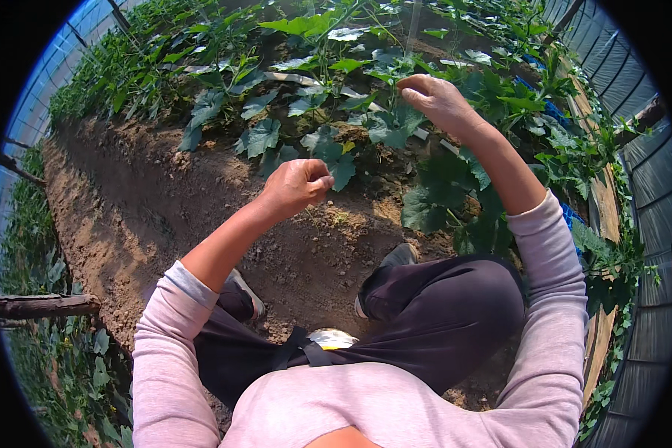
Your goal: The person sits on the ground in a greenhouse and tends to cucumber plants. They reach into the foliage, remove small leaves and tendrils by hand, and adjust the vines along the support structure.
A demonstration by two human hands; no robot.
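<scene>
My left hand hangs over the bare soil at the near edge of the plant bed, its fingers curled in against the thumb. Whether something small is pinched there is hidden. Farther forward and to the right, my right hand reaches among the leaves of a cucurbit vine. Its fingers bend down toward a stem, and the leaves keep me from seeing whether they grip it. Broad green leaves lie just beyond my left hand. A darker clump of large leaves grows below my right forearm.
A pale strip runs through the vines. To the right are blue mesh, a wooden plank and plastic sheeting. A wooden pole juts in at left. A white object shows between my legs, above the soil.
</scene>
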